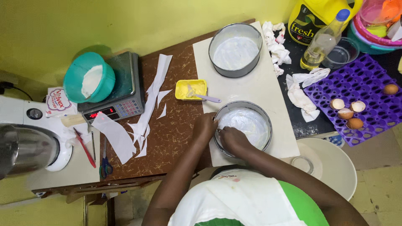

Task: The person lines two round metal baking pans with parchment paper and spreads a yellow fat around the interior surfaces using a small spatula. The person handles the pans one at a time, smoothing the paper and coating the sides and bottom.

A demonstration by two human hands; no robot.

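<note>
A round metal cake tin [261,115] lined with white paper sits on a cream board [255,90] in front of me. My left hand [204,127] grips the tin's left rim from outside. My right hand [231,140] is inside the tin at its near left wall, fingers pressed on the paper lining. A second lined tin [235,50] stands further back on the same board. A small yellow tub of butter [190,89] with a lilac spoon [207,98] lies to the left of the board.
Paper strips [150,98] litter the brown table. A teal bowl [89,77] sits on a scale [121,92]; a stand mixer [29,138], scissors [104,165] and red pen lie left. Right: purple egg tray [360,96] with eggs, oil bottles, crumpled tissues, white bowl [335,163].
</note>
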